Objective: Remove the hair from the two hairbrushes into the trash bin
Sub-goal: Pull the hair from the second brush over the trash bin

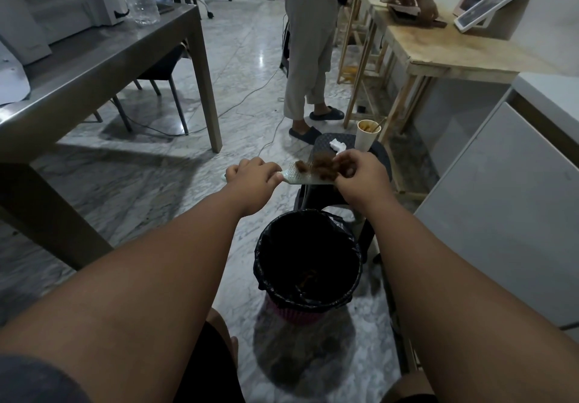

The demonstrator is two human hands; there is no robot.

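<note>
Round pink trash bin [293,315] lined with black bag on marble floor, brownish bits at bottom. Dark plastic stool [341,148] behind it carries paper cup [367,134]. Above the bin, left hand [253,174] fisted around pale clear hairbrush [302,177] handle; right hand [358,172] pinching brown hair clump [322,164] on bristles.

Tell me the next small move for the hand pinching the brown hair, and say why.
Probably pull the right hand up and away, lifting the clump of brown hair off the bristles. The left hand already steadies the pale flat hairbrush by its handle, the hair is still tangled on the brush, and the black-lined trash bin sits open below for the drop.
</note>
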